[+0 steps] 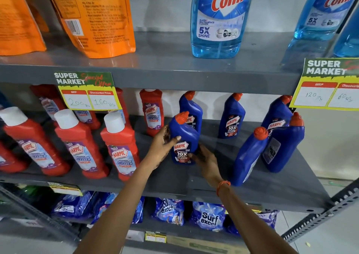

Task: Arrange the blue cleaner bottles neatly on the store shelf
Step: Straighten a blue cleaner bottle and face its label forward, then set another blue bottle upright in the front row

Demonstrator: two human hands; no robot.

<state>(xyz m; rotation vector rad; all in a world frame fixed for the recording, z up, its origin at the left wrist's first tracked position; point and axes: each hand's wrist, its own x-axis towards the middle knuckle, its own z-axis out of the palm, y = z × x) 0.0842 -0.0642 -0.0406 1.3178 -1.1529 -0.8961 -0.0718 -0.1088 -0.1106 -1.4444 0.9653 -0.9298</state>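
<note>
Several dark blue Harpic bottles with orange caps stand on the grey middle shelf (213,178). My left hand (162,147) grips the left side of the front blue bottle (184,137), thumb across its face. My right hand (206,160) touches that bottle's lower right side. Another blue bottle (192,108) stands right behind it, and one (232,115) further right at the back. At the right, a blue bottle (249,156) shows its side and leans against one (283,147) turned back-label out, with one more (276,115) behind them.
Red Harpic bathroom cleaner bottles (120,147) fill the shelf's left half. Above stand light blue Colin bottles (219,18) and orange pouches (93,16). Price tags (87,92) hang on the upper shelf edge. Surf Excel packs (207,216) lie below.
</note>
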